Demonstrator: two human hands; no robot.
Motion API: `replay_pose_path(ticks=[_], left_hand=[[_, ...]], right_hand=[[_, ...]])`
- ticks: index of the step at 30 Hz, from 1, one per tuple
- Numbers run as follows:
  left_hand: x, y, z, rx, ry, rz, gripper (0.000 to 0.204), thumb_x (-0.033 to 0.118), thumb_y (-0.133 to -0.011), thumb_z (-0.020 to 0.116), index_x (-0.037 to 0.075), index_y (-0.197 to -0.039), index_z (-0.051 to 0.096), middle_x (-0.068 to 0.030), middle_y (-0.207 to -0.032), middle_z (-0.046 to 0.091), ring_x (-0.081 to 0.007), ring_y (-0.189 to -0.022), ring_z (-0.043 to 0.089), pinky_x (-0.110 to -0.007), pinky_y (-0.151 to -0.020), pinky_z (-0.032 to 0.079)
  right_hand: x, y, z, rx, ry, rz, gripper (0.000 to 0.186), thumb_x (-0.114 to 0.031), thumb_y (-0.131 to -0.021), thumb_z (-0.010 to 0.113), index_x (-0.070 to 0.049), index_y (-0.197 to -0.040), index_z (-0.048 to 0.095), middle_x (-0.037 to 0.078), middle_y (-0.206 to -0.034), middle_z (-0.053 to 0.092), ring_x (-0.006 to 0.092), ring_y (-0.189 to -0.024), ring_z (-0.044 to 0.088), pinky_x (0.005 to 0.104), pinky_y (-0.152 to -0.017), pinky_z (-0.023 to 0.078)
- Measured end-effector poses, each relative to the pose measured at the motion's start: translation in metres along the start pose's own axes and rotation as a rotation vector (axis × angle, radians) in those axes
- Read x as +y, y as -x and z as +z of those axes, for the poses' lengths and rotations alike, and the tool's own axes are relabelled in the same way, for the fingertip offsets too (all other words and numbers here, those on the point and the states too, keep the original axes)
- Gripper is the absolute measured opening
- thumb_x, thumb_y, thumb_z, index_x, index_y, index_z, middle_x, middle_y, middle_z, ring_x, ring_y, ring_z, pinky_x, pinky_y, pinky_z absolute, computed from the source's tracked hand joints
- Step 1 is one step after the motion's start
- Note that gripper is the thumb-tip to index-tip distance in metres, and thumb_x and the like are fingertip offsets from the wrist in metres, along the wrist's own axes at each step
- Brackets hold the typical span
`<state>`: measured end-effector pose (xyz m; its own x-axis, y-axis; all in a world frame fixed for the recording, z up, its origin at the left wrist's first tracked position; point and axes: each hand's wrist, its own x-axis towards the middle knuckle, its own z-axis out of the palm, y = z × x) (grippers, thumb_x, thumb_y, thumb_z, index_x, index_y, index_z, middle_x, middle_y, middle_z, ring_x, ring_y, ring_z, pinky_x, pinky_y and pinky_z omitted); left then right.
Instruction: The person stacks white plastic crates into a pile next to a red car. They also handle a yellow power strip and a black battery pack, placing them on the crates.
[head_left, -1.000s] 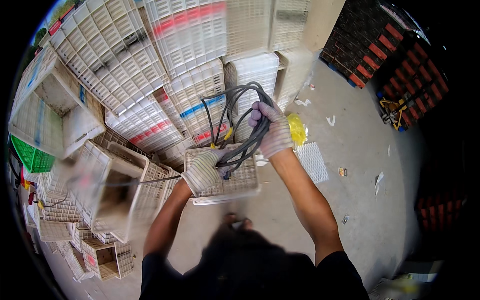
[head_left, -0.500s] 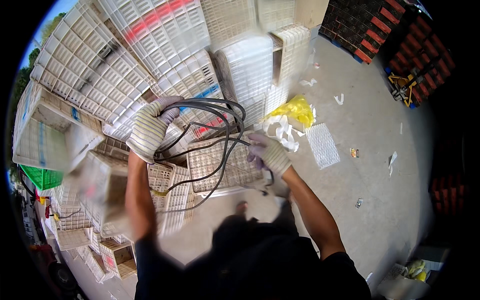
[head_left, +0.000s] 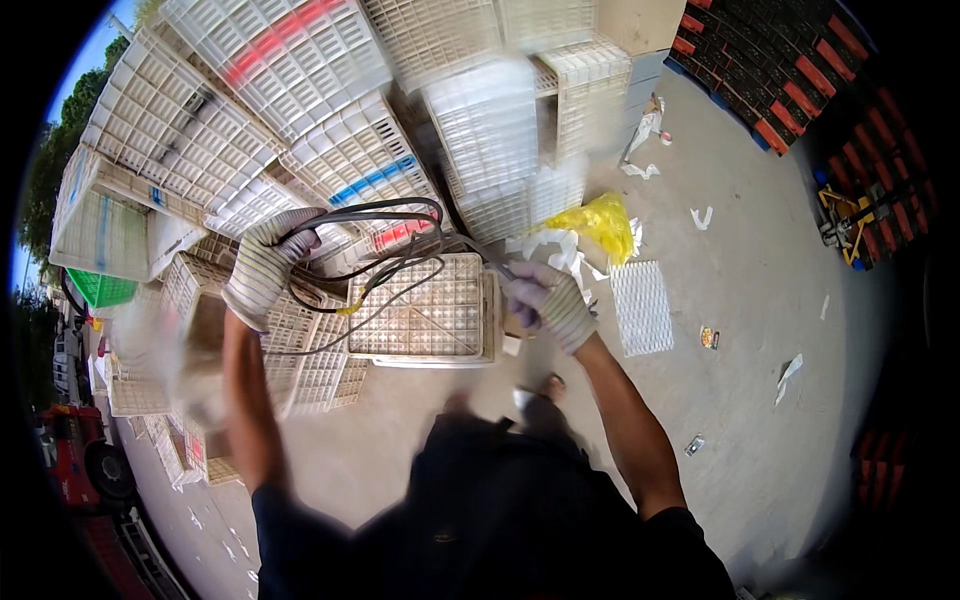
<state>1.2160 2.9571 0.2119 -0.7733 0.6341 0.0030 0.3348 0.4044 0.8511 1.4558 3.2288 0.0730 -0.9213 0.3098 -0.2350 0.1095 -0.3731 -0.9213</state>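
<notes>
Cables (head_left: 375,250): a bundle of dark loops at centre-left of the frame, strung between both gloved hands above a flat white crate (head_left: 425,315). Left hand (head_left: 262,268), raised at centre-left, curled shut around the loops' left end. Right hand (head_left: 552,305), right of centre, fingers (head_left: 530,292) pinched on a strand running back toward the bundle.

Judged best for the step: keep the left grip firm on the gathered loops, draw the free strand taut with the right, lay each new turn beside the last rather than across it. Worth watching for thin strands drooping toward the crate's lattice, likely to snag there.

Containers: the flat crate directly under the cables, lattice side up, nothing visible inside. Behind it, filling the upper left and top centre, a heap of white lattice crates (head_left: 300,120), tilted and stacked on one another, some with red or blue stripes; contents not discernible, most apparently hollow. A green crate (head_left: 100,290) at far left edge. Dark crates with red parts (head_left: 800,70) stacked at upper right.

On the concrete floor (head_left: 780,330), right of centre: a yellow bag (head_left: 600,222), a loose white lattice panel (head_left: 640,305), scattered paper scraps.
</notes>
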Motion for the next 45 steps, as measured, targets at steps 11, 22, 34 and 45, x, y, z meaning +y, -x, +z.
replay_pose_path(ticks=[11, 22, 34, 45], left_hand=[[0.034, -0.016, 0.025, 0.017, -0.091, 0.124, 0.021, 0.008, -0.096, 0.059, 0.0, -0.113, 0.067, -0.0013, -0.078, 0.064, -0.0062, -0.067, 0.053, -0.022, -0.063, 0.046], [-0.018, -0.056, -0.031, -0.004, 0.889, -0.011, 0.027, 0.015, -0.098, 0.052, -0.003, -0.119, 0.055, -0.0139, -0.098, 0.068, -0.0117, -0.06, 0.059, -0.021, -0.052, 0.047], [-0.038, -0.188, 0.137, -0.378, 1.333, 0.109, 0.046, 0.007, -0.081, 0.068, -0.003, -0.125, 0.057, -0.02, -0.118, 0.064, -0.0321, -0.11, 0.062, -0.047, -0.099, 0.05], [-0.036, -0.266, 0.35, -0.126, 1.483, 0.022, 0.048, 0.002, -0.079, 0.065, -0.008, -0.125, 0.055, -0.0222, -0.129, 0.057, -0.0393, -0.125, 0.052, -0.051, -0.107, 0.044]], right_hand=[[0.008, -0.005, 0.0, 0.134, 0.052, 0.012, 0.02, -0.015, -0.096, 0.055, -0.001, -0.108, 0.065, 0.002, -0.069, 0.06, 0.006, -0.05, 0.05, 0.0194, -0.044, 0.039], [-0.054, 0.072, -0.11, 0.414, -0.135, -0.34, 0.027, -0.019, -0.095, 0.06, 0.004, -0.109, 0.062, 0.002, -0.065, 0.057, 0.0089, -0.044, 0.045, 0.022, -0.039, 0.034], [-0.226, 0.262, -0.274, 0.635, -0.127, -0.892, 0.03, -0.016, -0.1, 0.051, 0.006, -0.119, 0.056, -0.003, -0.068, 0.043, 0.005, -0.045, 0.034, 0.0185, -0.039, 0.03], [-0.325, 0.243, -0.443, 0.696, 0.222, -0.789, 0.04, -0.025, -0.096, 0.06, 0.003, -0.125, 0.055, -0.006, -0.068, 0.041, 0.0023, -0.048, 0.032, 0.0152, -0.045, 0.028]])
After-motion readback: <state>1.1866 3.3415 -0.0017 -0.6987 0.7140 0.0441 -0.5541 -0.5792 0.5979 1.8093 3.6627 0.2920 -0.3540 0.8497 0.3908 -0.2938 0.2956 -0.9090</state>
